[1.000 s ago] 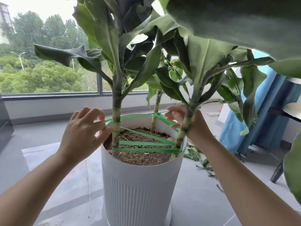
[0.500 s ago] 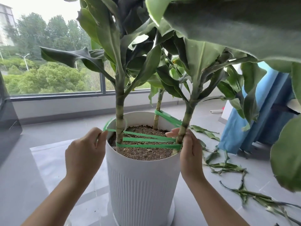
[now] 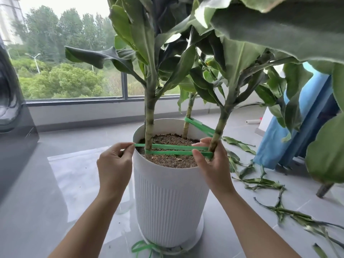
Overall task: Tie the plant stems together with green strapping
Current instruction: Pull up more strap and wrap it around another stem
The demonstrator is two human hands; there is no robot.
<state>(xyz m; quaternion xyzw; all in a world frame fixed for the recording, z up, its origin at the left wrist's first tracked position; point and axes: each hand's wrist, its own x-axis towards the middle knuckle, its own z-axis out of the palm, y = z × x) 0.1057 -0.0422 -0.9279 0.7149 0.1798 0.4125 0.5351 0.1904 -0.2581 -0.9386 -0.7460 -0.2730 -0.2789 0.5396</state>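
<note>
While the green strapping (image 3: 173,146), likely light, limp and slick, is spanning the two near stems (image 3: 149,127) above the pot (image 3: 167,202), the left hand (image 3: 114,164) is pinching its left end and the right hand (image 3: 212,162) is seemingly pinching it by the right stem (image 3: 220,123), sensibly close in.

Torn leaves (image 3: 260,181) litter the grey floor (image 3: 46,202) beside a blue cloth (image 3: 316,94).

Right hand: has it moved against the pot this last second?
Yes. The right hand came down from behind the right stem to the near rim of the white pot, holding the green strapping.
</note>
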